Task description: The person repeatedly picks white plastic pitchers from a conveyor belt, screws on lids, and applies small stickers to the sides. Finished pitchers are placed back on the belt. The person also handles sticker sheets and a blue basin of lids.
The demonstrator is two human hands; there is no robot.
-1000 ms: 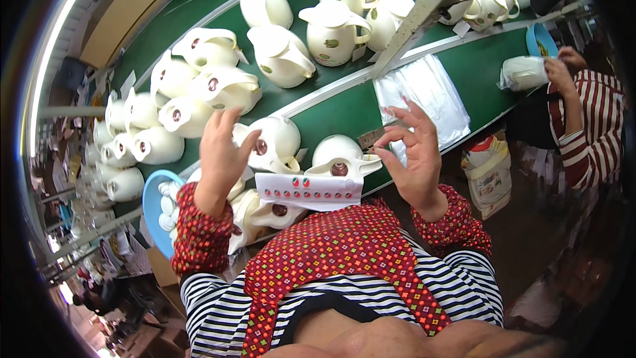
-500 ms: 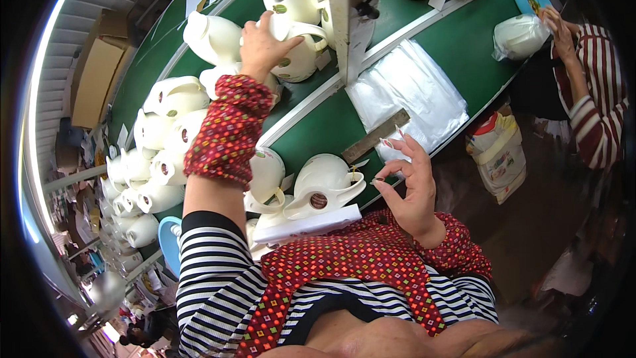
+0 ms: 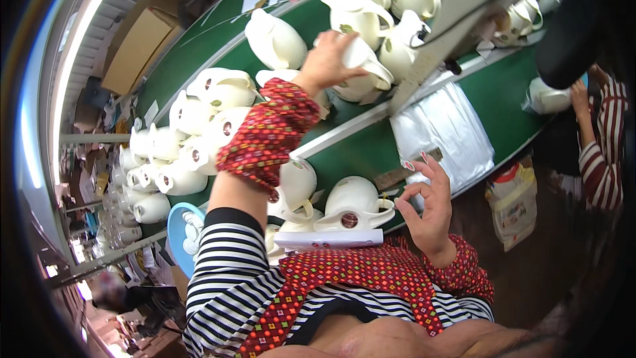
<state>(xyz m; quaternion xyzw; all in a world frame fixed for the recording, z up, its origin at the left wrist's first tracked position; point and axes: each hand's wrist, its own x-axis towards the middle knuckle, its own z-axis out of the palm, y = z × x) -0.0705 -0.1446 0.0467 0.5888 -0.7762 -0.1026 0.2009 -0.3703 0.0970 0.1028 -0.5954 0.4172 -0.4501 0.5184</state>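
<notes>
At the end of my outstretched arm, my left hand (image 3: 326,61) is closed on the upper part of a cream-white jug (image 3: 359,59) standing among other jugs on the green bench. My right hand (image 3: 429,211) is raised near the bench's front edge, thumb and index finger pinched together. What lies between them, if anything, is too small to make out. Just left of it, a jug (image 3: 354,195) lies with its brown round base mark toward me, a thin tie at its handle. Another jug (image 3: 298,182) is beside it. In front of them sits a white flat box (image 3: 331,238).
Clear plastic bags (image 3: 457,132) lie stacked on the bench beside a flat metal bar (image 3: 397,176). A metal post (image 3: 430,46) rises behind. Many jugs (image 3: 225,89) crowd the left. A blue basin (image 3: 175,225) holds white lids. A co-worker's hand (image 3: 580,99) touches a bagged jug (image 3: 550,97).
The whole view has swung, so the bench sits farther right and lower. My left hand stays on the jug among the others. My right hand keeps its pinch.
</notes>
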